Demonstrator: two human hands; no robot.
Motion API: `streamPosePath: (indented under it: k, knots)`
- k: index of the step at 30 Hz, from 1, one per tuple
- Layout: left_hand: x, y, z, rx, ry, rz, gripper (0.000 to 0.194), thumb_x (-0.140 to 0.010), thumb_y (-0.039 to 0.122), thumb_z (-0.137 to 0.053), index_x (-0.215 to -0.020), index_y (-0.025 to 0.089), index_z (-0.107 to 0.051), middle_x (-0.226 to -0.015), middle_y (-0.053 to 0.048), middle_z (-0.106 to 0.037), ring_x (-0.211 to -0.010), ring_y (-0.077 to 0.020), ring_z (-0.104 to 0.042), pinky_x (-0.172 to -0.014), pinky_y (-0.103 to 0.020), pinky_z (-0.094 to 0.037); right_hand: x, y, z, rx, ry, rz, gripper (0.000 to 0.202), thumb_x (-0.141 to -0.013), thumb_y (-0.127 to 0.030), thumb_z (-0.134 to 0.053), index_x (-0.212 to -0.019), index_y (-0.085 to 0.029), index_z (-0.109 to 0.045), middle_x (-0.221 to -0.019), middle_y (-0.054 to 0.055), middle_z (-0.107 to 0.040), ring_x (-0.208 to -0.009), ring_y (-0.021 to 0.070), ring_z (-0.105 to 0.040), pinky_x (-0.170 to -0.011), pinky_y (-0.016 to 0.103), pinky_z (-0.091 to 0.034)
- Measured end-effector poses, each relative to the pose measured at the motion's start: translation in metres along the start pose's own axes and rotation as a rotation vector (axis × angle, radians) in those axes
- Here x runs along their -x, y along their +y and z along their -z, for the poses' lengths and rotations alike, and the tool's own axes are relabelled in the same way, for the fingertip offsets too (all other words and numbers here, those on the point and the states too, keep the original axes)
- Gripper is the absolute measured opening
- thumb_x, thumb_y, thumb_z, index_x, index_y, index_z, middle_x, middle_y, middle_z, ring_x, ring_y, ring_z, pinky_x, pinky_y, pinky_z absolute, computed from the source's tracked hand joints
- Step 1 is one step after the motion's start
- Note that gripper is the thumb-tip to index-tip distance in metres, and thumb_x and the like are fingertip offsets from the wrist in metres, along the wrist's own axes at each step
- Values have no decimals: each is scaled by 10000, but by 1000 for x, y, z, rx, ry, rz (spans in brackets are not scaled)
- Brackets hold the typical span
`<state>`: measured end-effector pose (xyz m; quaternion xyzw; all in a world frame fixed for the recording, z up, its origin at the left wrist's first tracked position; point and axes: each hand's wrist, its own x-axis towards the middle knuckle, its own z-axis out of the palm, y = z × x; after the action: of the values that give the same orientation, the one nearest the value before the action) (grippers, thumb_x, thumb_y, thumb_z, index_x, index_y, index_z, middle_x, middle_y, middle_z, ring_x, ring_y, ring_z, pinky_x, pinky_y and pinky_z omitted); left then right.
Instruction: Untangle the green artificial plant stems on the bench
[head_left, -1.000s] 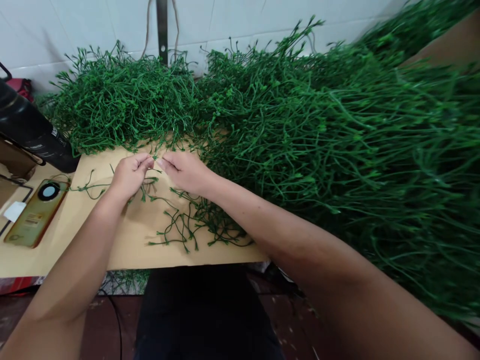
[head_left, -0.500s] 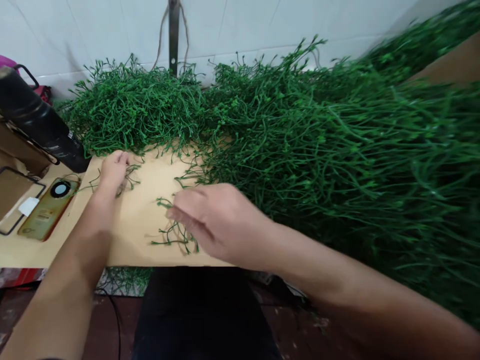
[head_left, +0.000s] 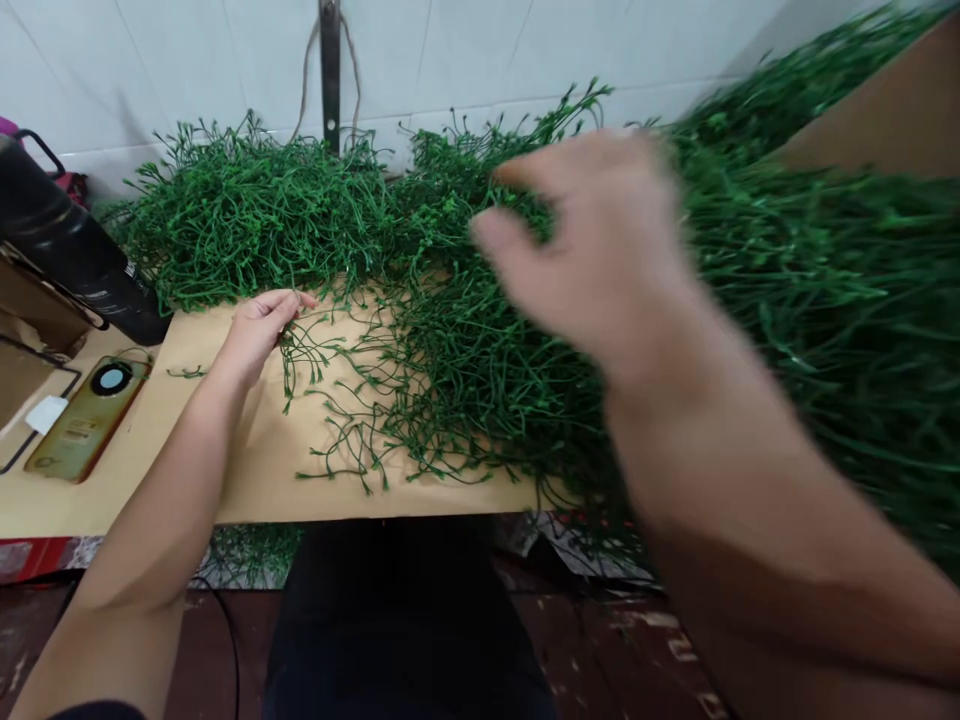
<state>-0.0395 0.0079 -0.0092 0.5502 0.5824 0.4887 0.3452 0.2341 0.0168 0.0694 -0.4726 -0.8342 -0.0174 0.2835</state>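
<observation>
My left hand (head_left: 262,325) pinches a small bunch of green plastic stems (head_left: 304,360) just above the tan board (head_left: 262,465). The stems fan out below and to the right of its fingertips. My right hand (head_left: 592,235), blurred by motion, is over the large pile of green stems (head_left: 502,350), thumb and forefinger apart and nothing visible between them. Its other fingers are hidden behind the hand. Loose stems (head_left: 352,450) lie on the board between the pile and my left forearm.
A second heap of stems (head_left: 247,220) lies along the white tiled wall. At the left are a black bottle (head_left: 75,245) and a yellowed phone case (head_left: 90,420). A brown cardboard piece (head_left: 892,120) rises at the right. More stems (head_left: 255,555) show below the board's edge.
My right hand has lifted from the loose stems at the board's front, moved up and right over the pile, and opened. My left hand has shifted right with its stems.
</observation>
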Motion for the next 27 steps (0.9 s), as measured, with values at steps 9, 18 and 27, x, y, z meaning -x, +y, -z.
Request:
streamPosePath:
  k: [9, 18, 27]
  knots:
    - [4, -3, -5, 88, 40, 21, 207, -744, 369, -592, -731, 162, -596, -623, -3, -535, -544, -95, -448, -543, -236, -365, -17, -88, -123, -384, -347, 34, 388, -859, -325, -479, -1140, -62, -525, -1015, 120, -630, -882, 175, -560, -744, 273, -385]
    - [-7, -14, -1, 86, 144, 26, 217, -861, 261, -437, -660, 184, -466, -503, 41, -340, -449, -79, -328, -513, -221, -340, -3, -99, -118, -164, -453, 172, 380, -939, -316, -260, -906, -127, -588, -790, 77, -623, -671, 140, -506, -614, 278, -263]
    - [-19, -22, -16, 28, 214, -17, 243, -822, 118, -447, -585, 169, -438, -473, 53, -338, -419, -55, -282, -433, -186, -246, 6, -103, -105, -125, -492, 157, 397, -944, -325, -257, -900, -124, -596, -738, 68, -601, -635, 129, -475, -592, 277, -232]
